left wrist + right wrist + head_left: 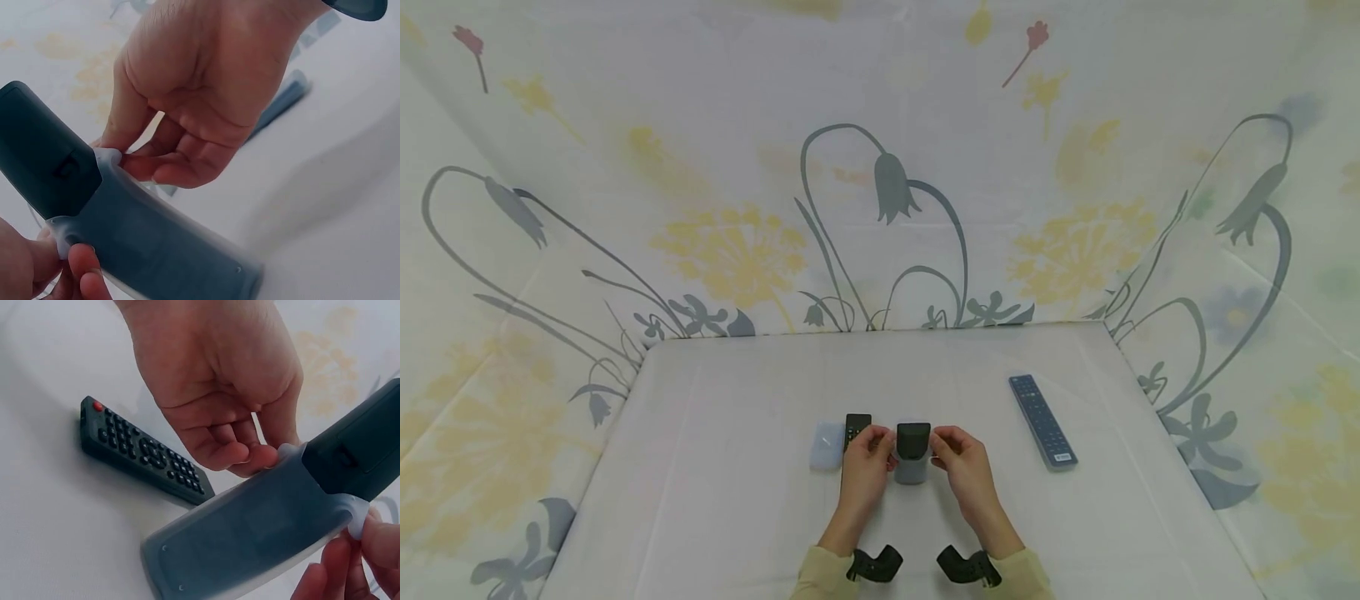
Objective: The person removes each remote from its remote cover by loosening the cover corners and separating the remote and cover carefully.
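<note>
Evidently, a cover-fitting or cover-removing step is in hand; which one cannot be told. The mouth of a clear cover [240, 537] is pinched at one side by the left hand [865, 469] and at the other by the right hand [964, 467]. Between them a dark remote [364, 445] is held, one end bare, the rest enclosed. An even pull from both sides along its length seems called for. Its long axis runs away from the person, the bare end pointed forward and apparently tilted up, the covered end back towards the wrists. Beside the left hand, a small black remote [857, 423] is partly hidden, with a pale blue packet [827, 447] farther left; well right of the right hand, a long remote [1042, 422] is laid.
</note>
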`<state>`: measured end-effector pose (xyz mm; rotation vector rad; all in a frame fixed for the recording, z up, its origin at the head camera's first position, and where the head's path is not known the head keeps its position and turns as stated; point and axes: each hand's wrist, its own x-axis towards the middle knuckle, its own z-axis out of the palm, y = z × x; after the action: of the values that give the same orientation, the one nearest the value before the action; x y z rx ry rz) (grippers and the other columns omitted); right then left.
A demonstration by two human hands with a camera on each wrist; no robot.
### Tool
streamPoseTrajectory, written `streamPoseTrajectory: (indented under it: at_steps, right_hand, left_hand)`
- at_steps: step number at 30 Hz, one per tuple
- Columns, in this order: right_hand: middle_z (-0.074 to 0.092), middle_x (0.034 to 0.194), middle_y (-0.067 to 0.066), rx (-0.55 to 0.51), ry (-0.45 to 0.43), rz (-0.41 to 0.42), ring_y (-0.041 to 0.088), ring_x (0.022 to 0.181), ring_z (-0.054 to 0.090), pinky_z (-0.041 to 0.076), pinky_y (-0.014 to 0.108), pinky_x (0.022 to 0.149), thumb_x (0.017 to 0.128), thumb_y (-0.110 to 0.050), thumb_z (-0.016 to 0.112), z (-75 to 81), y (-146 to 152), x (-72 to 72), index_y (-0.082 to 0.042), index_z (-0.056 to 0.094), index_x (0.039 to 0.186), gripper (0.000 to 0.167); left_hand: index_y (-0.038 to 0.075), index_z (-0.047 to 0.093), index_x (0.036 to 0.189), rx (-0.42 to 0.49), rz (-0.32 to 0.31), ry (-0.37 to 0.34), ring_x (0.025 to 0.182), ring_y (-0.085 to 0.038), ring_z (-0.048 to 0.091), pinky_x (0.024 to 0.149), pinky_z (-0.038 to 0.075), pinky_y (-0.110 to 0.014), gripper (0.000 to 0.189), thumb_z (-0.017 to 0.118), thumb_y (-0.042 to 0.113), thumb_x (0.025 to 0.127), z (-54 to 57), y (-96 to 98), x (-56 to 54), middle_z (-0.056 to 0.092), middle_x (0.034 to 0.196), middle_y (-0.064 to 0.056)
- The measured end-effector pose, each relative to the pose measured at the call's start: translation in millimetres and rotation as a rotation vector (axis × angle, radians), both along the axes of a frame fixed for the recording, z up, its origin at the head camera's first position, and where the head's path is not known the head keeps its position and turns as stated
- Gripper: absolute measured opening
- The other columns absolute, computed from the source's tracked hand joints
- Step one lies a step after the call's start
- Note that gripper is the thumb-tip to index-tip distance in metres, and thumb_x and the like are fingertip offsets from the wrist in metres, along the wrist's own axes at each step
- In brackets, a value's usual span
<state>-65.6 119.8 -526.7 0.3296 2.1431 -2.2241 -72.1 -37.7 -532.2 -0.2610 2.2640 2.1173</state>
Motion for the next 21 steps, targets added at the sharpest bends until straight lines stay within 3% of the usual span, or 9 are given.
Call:
streamPoseTrajectory:
  at_steps: [7,9,12,15,19,21]
  right_hand:
    - [0.062,0.084,0.006,0.061,-0.009,-0.004,0.016,0.076,0.057,0.052,0.028,0.069,0.099,-0.006,0.061,0.6,-2,-0.9,0.006,0.065,0.107,0.015]
    - [0.061,0.082,0.005,0.065,-0.025,0.002,0.017,0.074,0.056,0.05,0.029,0.067,0.1,-0.005,0.059,-0.5,-3,-1.6,0.006,0.065,0.107,0.015]
    - [0.059,0.08,0.004,0.048,-0.058,0.024,0.017,0.074,0.055,0.049,0.03,0.066,0.101,-0.004,0.055,-2.8,-3,-2.8,0.007,0.063,0.107,0.015]
    - [0.057,0.08,0.003,0.001,-0.092,0.052,0.017,0.074,0.053,0.047,0.03,0.066,0.103,-0.005,0.051,-4.6,-3,-4.2,0.008,0.061,0.108,0.017]
    - [0.055,0.08,0.003,-0.054,-0.12,0.06,0.015,0.074,0.051,0.046,0.028,0.065,0.104,-0.008,0.05,-4.6,-4,-5.0,0.007,0.06,0.109,0.018]
    - [0.054,0.08,0.003,-0.062,-0.119,0.05,0.015,0.073,0.051,0.046,0.027,0.064,0.104,-0.009,0.051,-4.1,-6,-4.9,0.007,0.06,0.11,0.019]
  left_hand:
    - [-0.003,0.062,0.098,0.03,-0.011,-0.033,0.062,-0.013,0.055,0.06,0.046,-0.025,0.011,0.055,0.006,0.101,-0.4,1.1,0.0,0.057,0.073,-0.003]
    - [-0.005,0.061,0.1,0.092,-0.026,-0.067,0.062,-0.013,0.053,0.061,0.045,-0.025,0.014,0.053,0.006,0.102,-0.9,0.3,-0.4,0.055,0.073,-0.002]
    - [-0.007,0.059,0.1,0.205,-0.055,-0.139,0.065,-0.013,0.051,0.065,0.043,-0.027,0.017,0.049,0.005,0.104,10.7,-2.1,2.1,0.052,0.074,-0.002]
    - [-0.006,0.059,0.102,0.306,-0.068,-0.221,0.069,-0.013,0.048,0.068,0.042,-0.028,0.019,0.047,0.009,0.105,11.3,-3.9,1.2,0.049,0.076,-0.001]
    - [-0.002,0.058,0.105,0.4,-0.058,-0.29,0.071,-0.012,0.045,0.07,0.039,-0.026,0.021,0.047,0.015,0.107,-2.4,-3.9,-3.2,0.047,0.078,0.001]
    - [0.0,0.058,0.104,0.413,-0.06,-0.298,0.071,-0.012,0.044,0.07,0.039,-0.027,0.02,0.047,0.016,0.107,-3.5,-4.2,-3.8,0.047,0.078,0.001]
